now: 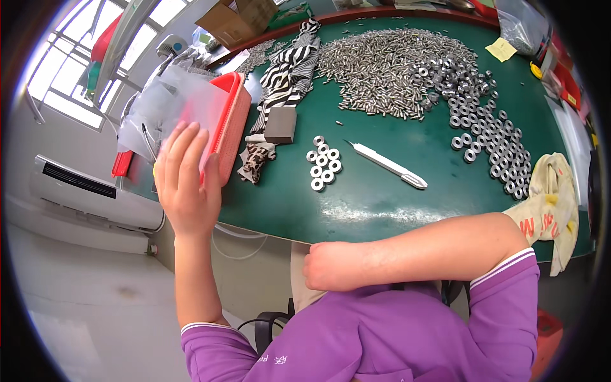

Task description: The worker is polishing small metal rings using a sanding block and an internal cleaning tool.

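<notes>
My left hand [186, 175] is raised at the near side of a red plastic basket [234, 121], its fingers stretched out against a translucent plastic bag [172, 102] that lies over the basket. I see no object in that hand. At the table's front edge my right hand [331, 266] is closed in a fist, and whatever it may hold is hidden. Ahead of it, a small cluster of metal rings [323, 162] lies on the green table [280, 210]. A white utility knife [389, 165] rests to the right of those rings.
A large heap of small metal pins [382, 70] covers the far middle. Many more metal rings [499, 143] spread along the right. A grey block [280, 124] sits on zebra-striped cloth [283, 79]. Cream work gloves [550, 204] hang over the right edge. A cardboard box [235, 22] stands behind.
</notes>
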A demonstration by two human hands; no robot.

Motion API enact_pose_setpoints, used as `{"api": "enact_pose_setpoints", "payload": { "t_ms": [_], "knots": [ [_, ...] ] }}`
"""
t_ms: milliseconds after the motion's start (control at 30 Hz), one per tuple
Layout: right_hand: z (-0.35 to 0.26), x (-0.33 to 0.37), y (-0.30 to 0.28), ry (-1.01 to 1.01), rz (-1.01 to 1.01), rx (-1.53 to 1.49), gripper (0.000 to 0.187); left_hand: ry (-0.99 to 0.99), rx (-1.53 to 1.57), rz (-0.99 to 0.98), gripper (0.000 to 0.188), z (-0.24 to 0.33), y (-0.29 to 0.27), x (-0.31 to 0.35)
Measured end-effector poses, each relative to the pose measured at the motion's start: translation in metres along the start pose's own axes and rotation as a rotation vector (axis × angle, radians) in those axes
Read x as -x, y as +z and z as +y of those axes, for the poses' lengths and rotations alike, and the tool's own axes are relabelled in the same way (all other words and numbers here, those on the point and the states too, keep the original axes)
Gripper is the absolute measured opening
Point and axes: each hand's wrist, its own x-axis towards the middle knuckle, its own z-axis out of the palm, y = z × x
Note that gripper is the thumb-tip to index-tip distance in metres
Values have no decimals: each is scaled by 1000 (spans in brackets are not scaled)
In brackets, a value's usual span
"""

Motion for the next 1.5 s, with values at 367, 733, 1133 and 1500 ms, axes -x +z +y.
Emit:
{"api": "enact_pose_setpoints", "payload": {
  "t_ms": [367,733,1133,1500],
  "knots": [
    [-1,-2,2,-3,17,9,8,-332,296,-411,27,-2,83,72],
    [-1,1,-1,-7,46,-2,8,-509,456,-446,17,-2,87,69],
    [3,3,-18,-32,85,-114,9,-481,317,-149,38,40,38,58],
    [1,6,-21,8,139,-38,8,-797,6,451,37,-68,-8,79]
  ]
}}
